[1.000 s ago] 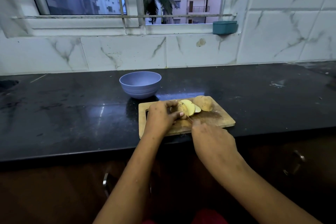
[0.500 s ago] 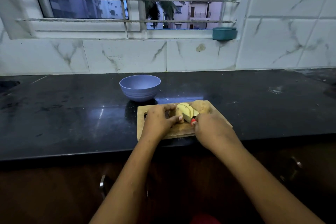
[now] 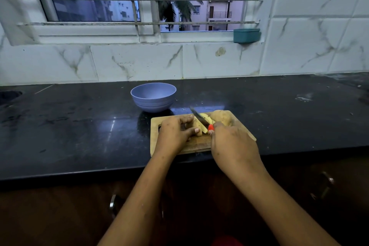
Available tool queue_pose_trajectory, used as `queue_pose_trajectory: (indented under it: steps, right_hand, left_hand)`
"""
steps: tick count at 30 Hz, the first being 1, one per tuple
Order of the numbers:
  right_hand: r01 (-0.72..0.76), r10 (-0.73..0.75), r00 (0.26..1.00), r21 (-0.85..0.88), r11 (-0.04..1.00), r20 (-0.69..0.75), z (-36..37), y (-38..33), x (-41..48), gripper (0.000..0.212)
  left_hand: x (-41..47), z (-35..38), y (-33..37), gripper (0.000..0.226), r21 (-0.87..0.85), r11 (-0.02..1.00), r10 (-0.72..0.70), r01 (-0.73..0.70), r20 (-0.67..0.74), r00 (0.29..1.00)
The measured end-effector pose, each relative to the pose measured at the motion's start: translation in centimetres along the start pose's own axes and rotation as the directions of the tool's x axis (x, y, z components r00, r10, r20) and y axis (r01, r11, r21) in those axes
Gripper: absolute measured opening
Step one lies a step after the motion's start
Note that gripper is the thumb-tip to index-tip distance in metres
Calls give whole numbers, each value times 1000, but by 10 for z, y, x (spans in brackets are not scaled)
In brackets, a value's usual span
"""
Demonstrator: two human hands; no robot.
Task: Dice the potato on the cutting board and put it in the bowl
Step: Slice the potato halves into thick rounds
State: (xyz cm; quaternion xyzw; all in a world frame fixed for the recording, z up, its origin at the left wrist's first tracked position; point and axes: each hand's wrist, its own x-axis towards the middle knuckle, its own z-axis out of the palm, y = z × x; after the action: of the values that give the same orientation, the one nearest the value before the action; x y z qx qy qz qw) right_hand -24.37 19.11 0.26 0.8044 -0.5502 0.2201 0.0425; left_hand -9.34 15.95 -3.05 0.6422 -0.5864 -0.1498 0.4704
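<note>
A wooden cutting board (image 3: 194,145) lies at the front edge of the black counter. On it are cut potato slices (image 3: 199,125) and an unpeeled potato half (image 3: 221,118) to their right. My left hand (image 3: 175,134) curls its fingers and thumb round the slices from the left. My right hand (image 3: 233,144) grips a knife (image 3: 198,117) with a red handle; its blade slants up and left across the slices. A lavender bowl (image 3: 153,97) stands just behind the board's left end and looks empty.
The black counter (image 3: 79,126) runs wide to both sides. A marble-tiled wall and a barred window rise behind it, with a teal container (image 3: 246,35) on the sill. Cabinet handles (image 3: 112,203) show below the counter edge.
My right hand moved forward onto the board and the knife blade now lies across the slices, pointing toward the bowl. My left hand has kept its hold on the slices.
</note>
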Motion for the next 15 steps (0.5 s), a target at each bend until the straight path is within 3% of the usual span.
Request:
queue_pose_trajectory:
  steps: [15]
  right_hand:
    - [36, -31, 998, -119, 992, 48, 7, -11, 1, 24]
  left_hand:
    - [0, 1, 1, 43, -44, 998, -45, 45, 18, 999]
